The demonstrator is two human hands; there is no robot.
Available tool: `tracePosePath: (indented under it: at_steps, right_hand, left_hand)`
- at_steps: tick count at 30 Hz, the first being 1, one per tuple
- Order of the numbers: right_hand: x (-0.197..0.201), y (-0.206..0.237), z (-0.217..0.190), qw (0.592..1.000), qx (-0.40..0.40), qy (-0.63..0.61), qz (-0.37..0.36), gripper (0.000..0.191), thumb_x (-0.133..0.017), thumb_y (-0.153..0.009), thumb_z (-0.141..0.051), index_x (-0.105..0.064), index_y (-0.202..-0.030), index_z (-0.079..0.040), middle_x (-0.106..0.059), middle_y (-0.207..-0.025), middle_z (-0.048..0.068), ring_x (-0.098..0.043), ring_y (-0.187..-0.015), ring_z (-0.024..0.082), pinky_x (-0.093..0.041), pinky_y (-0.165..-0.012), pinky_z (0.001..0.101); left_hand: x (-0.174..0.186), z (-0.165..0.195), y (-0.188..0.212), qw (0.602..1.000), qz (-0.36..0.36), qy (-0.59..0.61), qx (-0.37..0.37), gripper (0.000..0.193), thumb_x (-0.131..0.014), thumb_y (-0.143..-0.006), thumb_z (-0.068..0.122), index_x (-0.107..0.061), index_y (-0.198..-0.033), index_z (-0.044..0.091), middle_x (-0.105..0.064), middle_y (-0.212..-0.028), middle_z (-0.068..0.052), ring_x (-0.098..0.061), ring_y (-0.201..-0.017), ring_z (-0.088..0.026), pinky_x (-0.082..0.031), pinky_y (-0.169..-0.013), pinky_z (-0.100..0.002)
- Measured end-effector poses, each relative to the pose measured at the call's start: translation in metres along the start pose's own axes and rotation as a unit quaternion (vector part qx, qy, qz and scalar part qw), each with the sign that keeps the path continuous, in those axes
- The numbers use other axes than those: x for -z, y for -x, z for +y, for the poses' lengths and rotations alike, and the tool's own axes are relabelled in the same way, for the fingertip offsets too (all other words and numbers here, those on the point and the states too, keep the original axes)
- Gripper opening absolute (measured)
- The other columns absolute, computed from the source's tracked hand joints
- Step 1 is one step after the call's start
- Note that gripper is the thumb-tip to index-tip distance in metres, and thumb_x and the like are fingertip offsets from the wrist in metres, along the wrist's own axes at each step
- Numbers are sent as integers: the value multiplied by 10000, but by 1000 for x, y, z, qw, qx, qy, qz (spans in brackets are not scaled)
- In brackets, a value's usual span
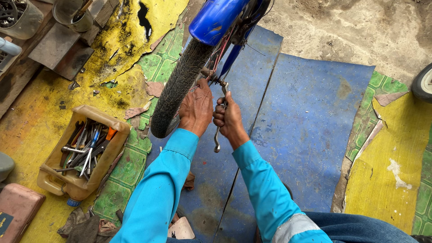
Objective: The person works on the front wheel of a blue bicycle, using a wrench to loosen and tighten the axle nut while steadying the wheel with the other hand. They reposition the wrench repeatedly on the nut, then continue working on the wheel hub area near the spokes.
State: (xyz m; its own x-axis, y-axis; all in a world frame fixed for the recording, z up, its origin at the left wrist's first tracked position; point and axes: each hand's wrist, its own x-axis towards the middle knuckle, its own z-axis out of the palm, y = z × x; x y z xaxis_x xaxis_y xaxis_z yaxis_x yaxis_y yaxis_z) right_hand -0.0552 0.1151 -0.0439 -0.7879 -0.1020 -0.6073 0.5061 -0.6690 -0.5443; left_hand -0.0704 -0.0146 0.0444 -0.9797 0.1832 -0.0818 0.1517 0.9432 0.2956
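Two hands at a motorbike wheel hub, above worn floor mats.

Teal sleeves rise from the frame's bottom edge; the right hand has its grip pressed around a thin metal spanner, its upper end on the axle nut. The left hand curls against the knobbly black tyre, grip contents hidden. Beyond, a glossy blue mudguard is cut off. A cut-open plastic jug holds tools.
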Motion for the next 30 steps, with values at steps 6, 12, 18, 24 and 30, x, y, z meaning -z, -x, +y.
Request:
tracePosePath:
  at_steps: [6,12,18,24,30]
  right_hand:
    - [0,-1,-32,981,-102,-156,-54,368,-523,-1075,-421,-486,-887,-107,-321,-591,-69,-263,-437,37,-201,-314,192]
    - [-5,5,-45,948,-146,-272,-76,296,-548,-1086,-302,-505,-922,-60,-380,-630,-47,-312,-458,35,-266,-313,184]
    - [-5,-6,-45,954,-147,-247,-87,297,-521,-1103,-308,-497,-922,-74,-364,-628,-58,-290,-454,38,-251,-331,189]
    - [-12,-13,-16,987,-45,-142,-52,385,-496,-1076,-435,-477,-869,-111,-309,-577,-76,-221,-408,36,-181,-303,205]
    - [-2,-25,6,998,32,-50,7,424,-497,-1076,-468,-507,-871,-98,-361,-559,-57,-269,-391,56,-198,-306,240]
  left_hand:
    - [1,0,0,1000,-21,11,9,466,-631,-1012,199,-424,-1270,-130,-708,-814,-260,-764,-751,-332,-595,-555,-425]
    - [-1,0,-1,1000,6,14,5,410,-633,-1017,171,-442,-1247,-109,-692,-826,-253,-757,-702,-296,-603,-481,-397]
    - [-2,-1,-2,999,28,-21,-18,514,-709,-928,196,-446,-1219,-137,-705,-843,-276,-743,-732,-336,-616,-542,-402]
    - [-2,0,-5,998,23,-53,-1,395,-671,-911,101,-471,-1194,-88,-726,-867,-255,-767,-795,-340,-610,-777,-442]
    - [-6,-2,-7,999,37,5,2,332,-636,-944,126,-487,-1173,-62,-714,-892,-262,-752,-810,-377,-620,-648,-442]
